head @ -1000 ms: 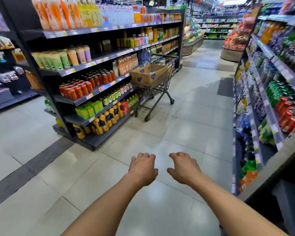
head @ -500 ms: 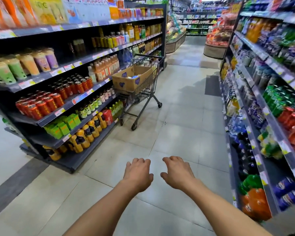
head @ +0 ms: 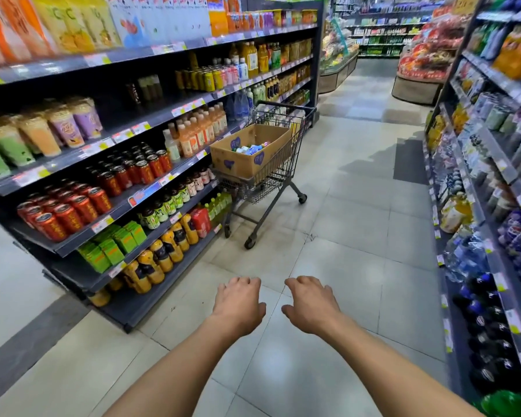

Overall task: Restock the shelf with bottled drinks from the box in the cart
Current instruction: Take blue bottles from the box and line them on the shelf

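Note:
A wire shopping cart (head: 269,188) stands in the aisle against the left shelf unit (head: 151,191). An open cardboard box (head: 247,162) sits in its basket, with several bottled drinks (head: 248,149) showing inside. My left hand (head: 238,302) and my right hand (head: 312,303) are stretched out side by side over the floor, well short of the cart. Both hold nothing, their fingers loosely curled downward.
The left shelves carry bottles, red cans (head: 69,206) and green cartons (head: 112,245). A second shelf unit (head: 494,206) of drinks lines the right side. Tiled floor (head: 358,236) runs between them toward display stands (head: 418,82) at the far end.
The view has advanced down the aisle, so the cart and box appear nearer and larger. Both hands stay held out in front, empty.

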The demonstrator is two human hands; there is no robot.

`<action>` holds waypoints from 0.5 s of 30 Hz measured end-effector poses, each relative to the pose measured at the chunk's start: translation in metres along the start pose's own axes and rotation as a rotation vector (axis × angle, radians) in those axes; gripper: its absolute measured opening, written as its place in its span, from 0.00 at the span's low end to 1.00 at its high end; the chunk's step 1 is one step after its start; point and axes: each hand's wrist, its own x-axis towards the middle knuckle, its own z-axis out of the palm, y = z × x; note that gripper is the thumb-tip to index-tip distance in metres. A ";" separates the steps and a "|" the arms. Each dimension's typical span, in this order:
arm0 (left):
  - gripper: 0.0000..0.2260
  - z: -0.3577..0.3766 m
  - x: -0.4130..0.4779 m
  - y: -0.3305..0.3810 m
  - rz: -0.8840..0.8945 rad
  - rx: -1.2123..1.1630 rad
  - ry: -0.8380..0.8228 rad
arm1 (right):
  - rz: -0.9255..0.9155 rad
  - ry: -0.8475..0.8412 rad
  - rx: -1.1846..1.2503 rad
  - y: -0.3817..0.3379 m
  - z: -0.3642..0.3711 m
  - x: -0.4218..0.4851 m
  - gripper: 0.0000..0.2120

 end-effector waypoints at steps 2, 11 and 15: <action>0.21 -0.001 0.028 -0.006 -0.004 -0.007 0.000 | 0.000 0.005 -0.006 0.002 -0.005 0.029 0.26; 0.20 -0.016 0.187 -0.051 0.042 -0.014 0.042 | 0.040 0.059 -0.036 0.006 -0.040 0.178 0.24; 0.21 -0.040 0.255 -0.077 0.077 -0.002 0.047 | 0.065 0.066 -0.041 0.000 -0.065 0.245 0.24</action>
